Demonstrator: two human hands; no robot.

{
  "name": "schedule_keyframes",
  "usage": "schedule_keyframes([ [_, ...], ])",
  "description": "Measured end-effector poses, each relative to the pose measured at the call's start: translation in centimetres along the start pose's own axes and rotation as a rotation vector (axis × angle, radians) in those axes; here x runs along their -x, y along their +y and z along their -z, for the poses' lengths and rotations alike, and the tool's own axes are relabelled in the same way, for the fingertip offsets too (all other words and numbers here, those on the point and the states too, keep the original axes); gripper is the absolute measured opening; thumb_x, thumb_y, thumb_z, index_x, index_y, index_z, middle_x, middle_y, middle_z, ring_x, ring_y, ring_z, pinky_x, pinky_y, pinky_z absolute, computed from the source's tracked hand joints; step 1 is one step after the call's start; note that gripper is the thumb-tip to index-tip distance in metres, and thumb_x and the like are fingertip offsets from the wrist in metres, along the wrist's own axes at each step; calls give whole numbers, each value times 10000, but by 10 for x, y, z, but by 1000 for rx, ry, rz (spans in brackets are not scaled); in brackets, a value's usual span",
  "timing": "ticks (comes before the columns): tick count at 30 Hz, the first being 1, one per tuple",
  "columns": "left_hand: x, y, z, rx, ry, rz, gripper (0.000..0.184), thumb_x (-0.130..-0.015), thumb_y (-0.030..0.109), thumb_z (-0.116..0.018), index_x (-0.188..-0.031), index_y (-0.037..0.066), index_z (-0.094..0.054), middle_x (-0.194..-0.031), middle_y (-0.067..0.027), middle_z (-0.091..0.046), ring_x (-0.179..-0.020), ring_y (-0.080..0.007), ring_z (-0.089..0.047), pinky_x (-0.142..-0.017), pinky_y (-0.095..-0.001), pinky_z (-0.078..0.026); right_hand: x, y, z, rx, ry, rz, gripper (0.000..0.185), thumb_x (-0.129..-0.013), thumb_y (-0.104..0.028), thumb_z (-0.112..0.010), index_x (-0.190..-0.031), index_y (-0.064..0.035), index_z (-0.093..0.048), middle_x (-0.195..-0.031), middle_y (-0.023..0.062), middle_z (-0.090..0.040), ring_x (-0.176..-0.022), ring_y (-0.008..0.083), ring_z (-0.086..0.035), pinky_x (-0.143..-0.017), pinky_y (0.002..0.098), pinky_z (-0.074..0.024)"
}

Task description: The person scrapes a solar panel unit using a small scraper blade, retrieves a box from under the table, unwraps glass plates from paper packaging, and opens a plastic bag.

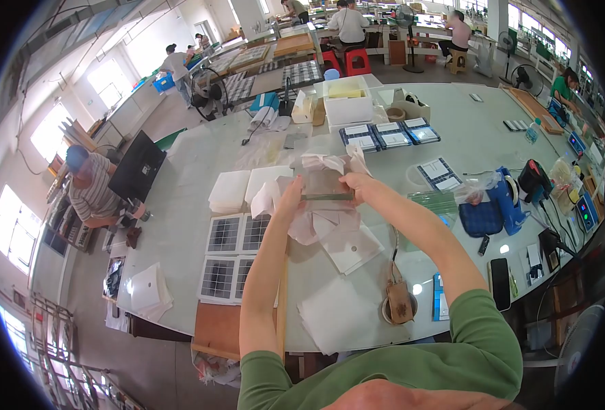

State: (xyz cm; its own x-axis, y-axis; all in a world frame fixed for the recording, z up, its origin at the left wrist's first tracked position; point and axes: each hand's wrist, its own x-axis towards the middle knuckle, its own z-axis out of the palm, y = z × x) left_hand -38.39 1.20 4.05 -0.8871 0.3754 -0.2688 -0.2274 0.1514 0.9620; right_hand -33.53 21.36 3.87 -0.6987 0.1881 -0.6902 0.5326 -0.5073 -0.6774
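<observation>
A clear square glass piece (327,184) with a greenish edge is between my two hands; I cannot tell whether it is one plate or a stack. My left hand (291,195) grips its left side, and my right hand (357,186) closes on its right side, thumb on top. Crumpled thin wrapping paper (323,227) spreads out under and around the glass. White sheets (349,247) with a small round mark lie just below it. Left of my left hand are white square pads (229,191) and trays of dark gridded panels (224,234).
White paper (337,311) and a brown tool (399,301) on a cord lie near the front edge. Blue-and-white packs (391,135) stand beyond my hands by a white foam box (348,102). A phone (499,283) and blue pouch (481,219) sit right. A co-worker (92,184) is left.
</observation>
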Motion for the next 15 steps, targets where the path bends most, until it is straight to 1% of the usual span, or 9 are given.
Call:
schedule_keyframes([
  [1,0,2,-1,-1,1,-2,640,-898,541,-439,-1329,69,-396,-1240,-138,-489,-1024,-234,-494,-879,-360,-411,7,-1,2,-9,-42,-9,131,-900,-222,-542,-815,-126,-567,-725,-3,-560,-711,147,-566,-626,411,-459],
  [3,5,8,-5,410,-36,168,680,-885,571,-445,-1304,37,-407,-1201,-139,-524,-983,-260,-545,-859,-380,-449,17,-2,5,-18,-77,-16,128,-900,-224,-546,-818,-128,-560,-701,-8,-542,-687,142,-553,-627,397,-460],
  [4,15,17,-4,409,-36,168,680,-885,571,-445,-1304,37,-407,-1201,-139,-524,-983,-260,-545,-859,-380,-449,20,-3,7,-23,-111,-23,126,-901,-226,-550,-821,-129,-554,-678,-13,-525,-662,138,-540,-628,382,-462],
  [6,33,35,2,554,-405,215,692,-868,581,-467,-1274,20,-436,-1133,-129,-571,-923,-289,-601,-828,-427,-491,23,-1,8,13,-152,-7,113,-914,-227,-534,-863,-131,-565,-711,-22,-537,-651,133,-550,-641,364,-471],
  [9,37,47,-1,624,-351,345,558,-875,493,-530,-1206,45,-506,-1051,-106,-612,-868,-302,-632,-797,-472,-513,23,5,6,44,-236,14,123,-930,-225,-513,-921,-123,-581,-737,-24,-556,-628,129,-554,-641,338,-483],
  [10,48,49,-7,559,-320,207,367,-858,318,-626,-1112,60,-567,-1006,-80,-620,-871,-261,-632,-763,-440,-542,23,8,5,40,-279,21,134,-932,-222,-509,-936,-113,-586,-731,-18,-563,-617,130,-548,-627,329,-485],
  [11,48,47,-7,555,-320,205,367,-858,318,-626,-1112,60,-567,-1006,-80,-620,-871,-261,-632,-763,-440,-542,23,10,6,38,-281,23,134,-932,-222,-509,-936,-113,-586,-731,-18,-563,-617,130,-548,-627,329,-485],
  [13,48,44,-8,310,-129,218,223,-858,203,-625,-1029,63,-597,-916,-40,-622,-723,-138,-619,-586,-324,-554,50,13,4,111,-334,117,157,-935,-215,-501,-931,-80,-582,-748,8,-584,-651,139,-583,-602,312,-497],
  [15,58,42,-9,272,-81,235,220,-856,194,-626,-1030,61,-599,-918,-45,-620,-725,-146,-619,-606,-325,-555,57,18,2,126,-346,110,176,-937,-217,-493,-932,-62,-576,-784,30,-609,-657,148,-594,-579,304,-500],
])
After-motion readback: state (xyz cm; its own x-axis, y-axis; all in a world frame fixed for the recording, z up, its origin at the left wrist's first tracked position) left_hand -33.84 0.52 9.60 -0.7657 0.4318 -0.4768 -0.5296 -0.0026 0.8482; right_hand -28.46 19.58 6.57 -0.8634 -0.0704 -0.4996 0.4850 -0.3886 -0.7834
